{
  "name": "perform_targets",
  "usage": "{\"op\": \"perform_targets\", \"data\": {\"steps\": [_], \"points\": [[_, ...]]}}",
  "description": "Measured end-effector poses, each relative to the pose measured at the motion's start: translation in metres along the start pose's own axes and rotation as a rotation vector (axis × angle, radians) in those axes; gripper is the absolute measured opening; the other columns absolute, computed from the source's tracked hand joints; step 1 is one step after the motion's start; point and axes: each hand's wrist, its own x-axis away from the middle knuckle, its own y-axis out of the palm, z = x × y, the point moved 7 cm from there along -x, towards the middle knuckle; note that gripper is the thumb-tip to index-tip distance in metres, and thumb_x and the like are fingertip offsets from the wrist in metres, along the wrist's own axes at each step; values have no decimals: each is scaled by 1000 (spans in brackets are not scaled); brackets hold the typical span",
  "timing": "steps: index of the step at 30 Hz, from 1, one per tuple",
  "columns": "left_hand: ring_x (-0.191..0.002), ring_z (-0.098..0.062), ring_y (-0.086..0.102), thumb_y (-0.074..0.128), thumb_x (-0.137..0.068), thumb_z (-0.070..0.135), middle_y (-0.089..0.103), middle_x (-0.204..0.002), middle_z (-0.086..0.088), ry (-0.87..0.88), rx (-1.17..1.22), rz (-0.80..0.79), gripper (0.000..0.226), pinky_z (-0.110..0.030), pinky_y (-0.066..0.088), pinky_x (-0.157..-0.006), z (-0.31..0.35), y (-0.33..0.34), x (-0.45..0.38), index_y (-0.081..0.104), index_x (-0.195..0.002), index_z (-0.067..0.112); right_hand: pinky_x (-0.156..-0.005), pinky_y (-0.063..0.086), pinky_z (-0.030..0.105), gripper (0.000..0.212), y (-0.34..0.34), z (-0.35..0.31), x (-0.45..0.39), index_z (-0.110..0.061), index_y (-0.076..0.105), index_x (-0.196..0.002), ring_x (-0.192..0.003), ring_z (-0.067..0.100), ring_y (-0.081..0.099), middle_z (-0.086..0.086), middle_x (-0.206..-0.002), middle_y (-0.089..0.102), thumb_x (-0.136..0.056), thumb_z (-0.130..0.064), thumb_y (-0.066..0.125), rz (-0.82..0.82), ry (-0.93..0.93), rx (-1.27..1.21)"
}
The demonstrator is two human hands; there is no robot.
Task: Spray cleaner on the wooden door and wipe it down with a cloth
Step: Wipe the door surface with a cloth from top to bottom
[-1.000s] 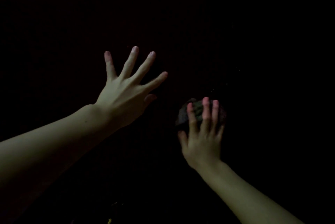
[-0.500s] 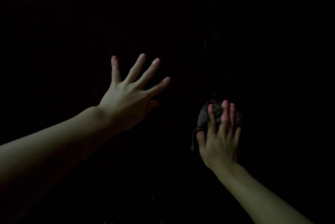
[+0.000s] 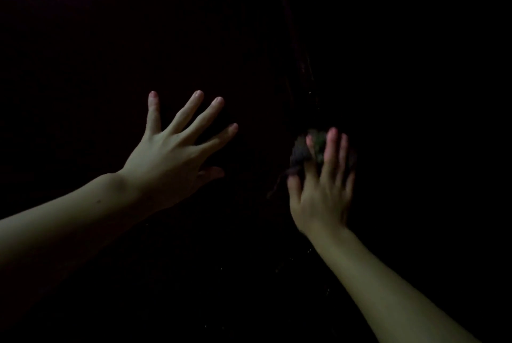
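Note:
The scene is very dark. The wooden door point(image 3: 249, 51) fills the view as a near-black surface with a faint vertical groove at upper centre. My left hand point(image 3: 169, 156) is spread flat against the door, fingers straight and apart. My right hand point(image 3: 322, 190) presses a small dark bunched cloth point(image 3: 303, 150) against the door with straight fingers; the cloth shows above and left of the fingers, with a thin strand hanging beside the thumb. The hand is motion-blurred. No spray bottle is visible.
A few tiny pale specks point(image 3: 309, 251) dot the door below my right wrist. Everything else is lost in darkness.
My right hand with the cloth slid to the right and slightly down across the door over the last second. My left hand stayed spread on the door, sitting a little lower in view.

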Motion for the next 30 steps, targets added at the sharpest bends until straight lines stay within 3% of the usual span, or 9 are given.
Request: {"op": "perform_targets", "data": {"steps": [3,6,9,15,18,21,24,26,30], "points": [[-144,-42,14,34,-82,62,18,-158,-17,-13,27,-9,76,-81,12,-98,2,0,-1,33,-148,25,-115,12,57,74,21,21,66,-15,13,-152,-148,38,2,20,-161,-2,-90,-52,29,-58,-38,35],[-144,-41,13,32,-82,62,17,-158,-16,-18,34,-18,75,-80,12,-99,4,1,-2,33,-148,26,-114,13,59,72,24,31,84,-13,9,-152,-148,39,3,21,-161,-1,-96,-58,13,-103,-70,43],[-144,-41,13,32,-82,62,17,-158,-17,-37,52,-11,75,-80,10,-100,5,1,-1,34,-148,26,-116,10,59,76,10,12,40,-17,10,-154,-148,37,-1,19,-161,-1,-91,-56,28,-52,-156,-3],[-144,-41,12,32,-82,61,17,-157,-18,-55,80,0,75,-78,8,-102,6,0,1,34,-147,25,-118,3,56,75,-28,-38,-73,-18,14,-155,-148,35,-1,19,-161,2,-91,-53,32,88,-163,-45],[-144,-39,13,41,-82,60,18,-157,-17,-67,89,22,75,-75,6,-105,7,1,2,34,-147,24,-118,10,57,74,-10,-42,-16,-16,21,-153,-148,38,6,21,-160,9,-89,-49,40,121,-201,-76],[-145,-36,16,48,-84,54,21,-157,-16,-76,140,44,74,-72,7,-107,7,2,4,33,-148,21,-116,13,59,75,19,-45,81,-16,21,-152,-147,39,8,20,-160,7,-88,-49,43,65,-392,-49],[-144,-32,23,45,-92,42,28,-155,-14,-77,274,106,63,-63,12,-114,-4,-5,13,33,-148,16,-110,21,60,71,32,-45,129,-20,16,-153,-148,36,5,15,-162,-1,-93,-51,36,-9,-495,-47],[-144,-32,24,48,-93,25,30,-154,-16,-85,367,180,56,-53,21,-116,-23,-13,29,36,-147,13,-112,19,61,63,24,-53,115,-19,19,-152,-148,36,6,16,-161,4,-98,-50,26,5,-428,-110],[-144,-36,21,54,-88,-6,26,-153,-21,-247,393,262,57,-53,31,-111,-55,-21,75,42,-142,8,-117,13,59,66,-6,-110,46,-18,35,-148,-146,39,15,20,-157,21,-90,-48,44,107,-272,-245]]}}
